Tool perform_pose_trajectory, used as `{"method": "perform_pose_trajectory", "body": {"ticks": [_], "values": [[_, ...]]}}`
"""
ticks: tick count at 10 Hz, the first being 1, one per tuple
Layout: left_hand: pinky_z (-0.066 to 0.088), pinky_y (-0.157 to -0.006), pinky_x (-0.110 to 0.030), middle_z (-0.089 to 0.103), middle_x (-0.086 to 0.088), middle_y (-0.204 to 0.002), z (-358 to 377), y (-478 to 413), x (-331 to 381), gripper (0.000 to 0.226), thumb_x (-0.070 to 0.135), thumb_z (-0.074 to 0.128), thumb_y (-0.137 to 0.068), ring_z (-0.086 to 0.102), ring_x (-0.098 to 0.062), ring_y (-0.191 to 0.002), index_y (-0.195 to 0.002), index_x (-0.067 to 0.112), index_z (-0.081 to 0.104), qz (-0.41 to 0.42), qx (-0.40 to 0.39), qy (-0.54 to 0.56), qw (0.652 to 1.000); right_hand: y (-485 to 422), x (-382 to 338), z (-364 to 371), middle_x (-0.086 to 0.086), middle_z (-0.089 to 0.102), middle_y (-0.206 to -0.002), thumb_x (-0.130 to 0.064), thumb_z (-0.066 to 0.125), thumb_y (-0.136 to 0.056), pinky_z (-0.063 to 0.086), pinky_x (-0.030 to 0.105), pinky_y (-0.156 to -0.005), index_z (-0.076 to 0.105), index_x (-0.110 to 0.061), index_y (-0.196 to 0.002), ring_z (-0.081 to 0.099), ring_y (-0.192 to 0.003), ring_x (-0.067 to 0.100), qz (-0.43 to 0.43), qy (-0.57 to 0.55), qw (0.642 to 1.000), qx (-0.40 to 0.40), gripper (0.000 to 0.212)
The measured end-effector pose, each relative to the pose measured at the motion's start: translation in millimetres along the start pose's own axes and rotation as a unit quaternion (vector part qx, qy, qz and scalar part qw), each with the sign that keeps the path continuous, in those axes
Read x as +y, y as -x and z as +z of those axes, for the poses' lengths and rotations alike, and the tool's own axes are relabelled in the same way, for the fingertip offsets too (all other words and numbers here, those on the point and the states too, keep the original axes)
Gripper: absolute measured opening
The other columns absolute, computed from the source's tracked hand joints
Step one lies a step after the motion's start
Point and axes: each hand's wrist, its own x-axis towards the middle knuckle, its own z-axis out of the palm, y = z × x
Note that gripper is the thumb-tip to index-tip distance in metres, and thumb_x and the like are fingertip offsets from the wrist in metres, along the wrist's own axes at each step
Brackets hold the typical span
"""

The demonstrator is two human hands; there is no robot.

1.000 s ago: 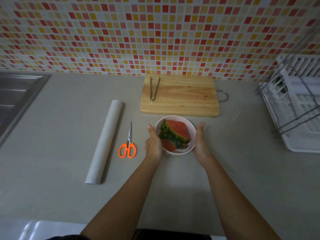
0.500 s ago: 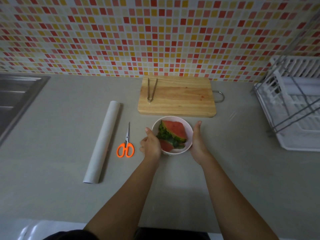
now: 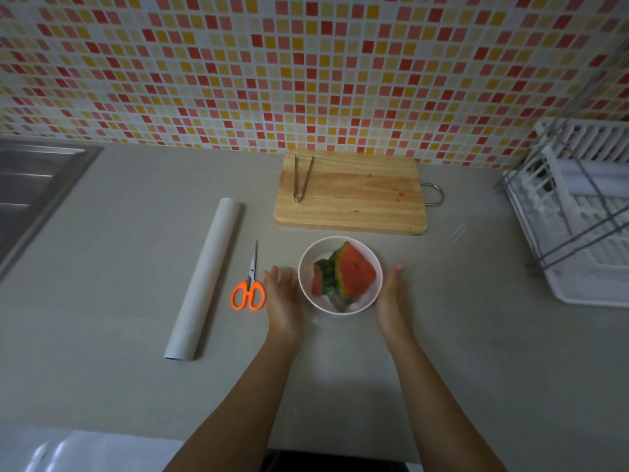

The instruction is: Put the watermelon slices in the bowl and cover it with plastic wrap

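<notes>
Pale pink round bowl [image 3: 305, 264] holding red, green-rinded watermelon slices [image 3: 354, 274] sat mid-bench. Left hand [image 3: 282, 301] and right hand [image 3: 392, 301] flanked it, fingers straight, gripping nothing. White plastic-wrap roll [image 3: 204, 281] lay further left.

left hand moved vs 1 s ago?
Yes. The left hand has shifted left, away from the bowl and toward the orange scissors. Its thumb no longer hooks the rim, and its fingers are straight.
</notes>
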Motion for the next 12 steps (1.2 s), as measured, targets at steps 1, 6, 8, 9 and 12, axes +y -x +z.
{"method": "perform_pose_trajectory", "body": {"ticks": [1,6,8,9,12], "values": [[0.049,-0.074,-0.018,0.059,0.007,-0.087,8.0,-3.2,0.8,0.054,0.044,0.011,-0.102,0.062,-0.005,-0.083,-0.099,0.013,0.055,0.020,-0.062,-0.044,0.997,-6.7,-8.6,4.6,-0.006,0.052,-0.111,-0.053,0.015,-0.096,0.033,0.029,-0.099,0.048,-0.035,-0.110,0.049,-0.107,0.011,-0.071,-0.093,0.992,-0.056,0.040],[0.047,-0.099,-0.044,0.067,-0.016,-0.112,7.5,-9.6,16.5,0.067,0.053,0.009,-0.099,0.062,-0.026,-0.110,-0.108,0.013,0.063,0.051,-0.072,-0.252,0.964,-15.8,-23.9,-3.9,0.005,0.067,-0.109,-0.065,-0.006,-0.086,0.042,0.034,-0.099,0.064,-0.025,-0.103,0.058,-0.108,0.020,-0.004,-0.140,0.961,-0.238,0.082],[0.049,-0.096,-0.038,0.070,0.002,-0.109,6.6,-9.3,23.0,0.064,0.066,0.008,-0.092,0.064,-0.017,-0.103,-0.101,0.037,0.065,0.019,-0.089,-0.270,0.959,-9.9,-23.6,-1.7,-0.009,0.073,-0.099,-0.077,0.011,-0.070,0.050,0.033,-0.090,0.065,-0.031,-0.102,0.065,-0.102,0.012,-0.035,-0.169,0.956,-0.238,0.078],[0.045,-0.103,-0.046,0.070,-0.005,-0.115,17.2,-15.4,39.9,0.072,0.069,0.007,-0.089,0.062,-0.023,-0.109,-0.108,0.035,0.067,0.015,-0.100,-0.286,0.953,-10.8,-37.1,1.8,-0.004,0.068,-0.115,-0.081,0.011,-0.063,0.049,0.036,-0.092,0.058,-0.030,-0.120,0.061,-0.109,0.013,-0.023,-0.160,0.953,-0.256,0.089],[0.029,-0.114,-0.039,0.055,-0.010,-0.139,22.0,-34.8,49.1,0.083,0.074,0.006,-0.085,0.049,-0.030,-0.130,-0.132,0.027,0.055,0.012,-0.096,-0.370,0.924,-21.9,-42.4,4.0,-0.017,0.071,-0.095,-0.078,0.003,-0.075,0.052,0.021,-0.076,0.064,-0.036,-0.100,0.063,-0.096,0.008,-0.020,-0.131,0.961,-0.243,0.078]]}}
